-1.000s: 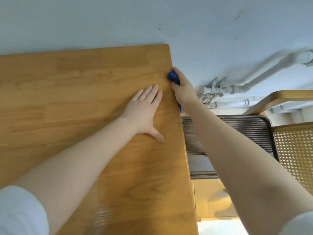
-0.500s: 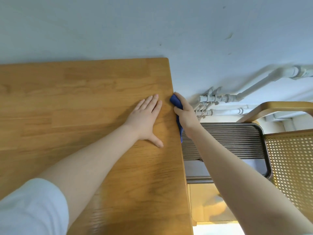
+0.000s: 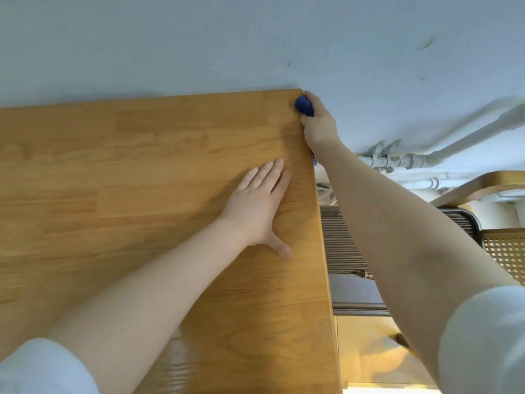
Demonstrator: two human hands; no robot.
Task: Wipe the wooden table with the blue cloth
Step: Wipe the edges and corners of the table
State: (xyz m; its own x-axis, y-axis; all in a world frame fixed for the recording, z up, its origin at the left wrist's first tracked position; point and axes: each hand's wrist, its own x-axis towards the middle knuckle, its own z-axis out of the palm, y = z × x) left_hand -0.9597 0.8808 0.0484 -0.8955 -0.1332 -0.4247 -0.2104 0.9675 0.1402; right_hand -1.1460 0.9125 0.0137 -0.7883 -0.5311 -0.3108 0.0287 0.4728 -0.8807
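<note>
I see the blue cloth (image 3: 304,106) bunched at the far right corner of the wooden table (image 3: 142,172), pressed against the table's right edge. My right hand (image 3: 319,126) grasps it, fingers curled round the cloth, with a bit of blue showing again below the wrist. My left hand (image 3: 260,207) lies flat and released on the tabletop, fingers straight, near that edge. Beyond the table are white pipes (image 3: 426,155) and a cane-backed chair (image 3: 505,251).
</note>
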